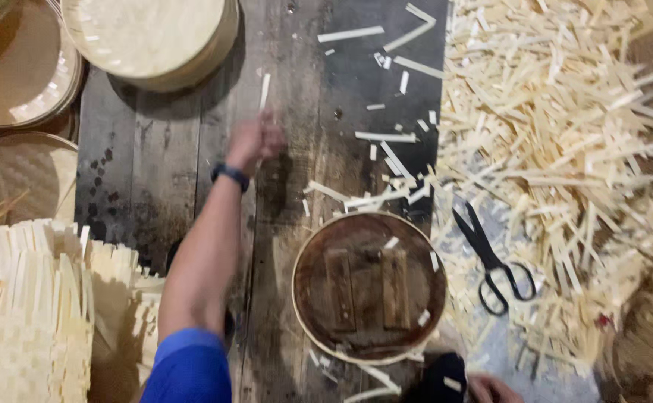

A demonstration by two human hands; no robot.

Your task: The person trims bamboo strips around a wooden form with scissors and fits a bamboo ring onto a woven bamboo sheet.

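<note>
Across the dark wooden plank table (170, 172), a big heap of pale cut bamboo strips (557, 149) fills everything right of the round brown wooden mould (369, 287). Left of that mould lies an unfinished woven bamboo mat with loose strip ends (28, 313); far above it, a stack of round woven bamboo trays (155, 37). Black scissors (490, 261) rest just right of the mould. My left hand (255, 142) reaches above it, fingers pinched on a thin pale bamboo strip (264, 89). My right hand (494, 389) is barely visible below; I cannot tell its grip.
</note>
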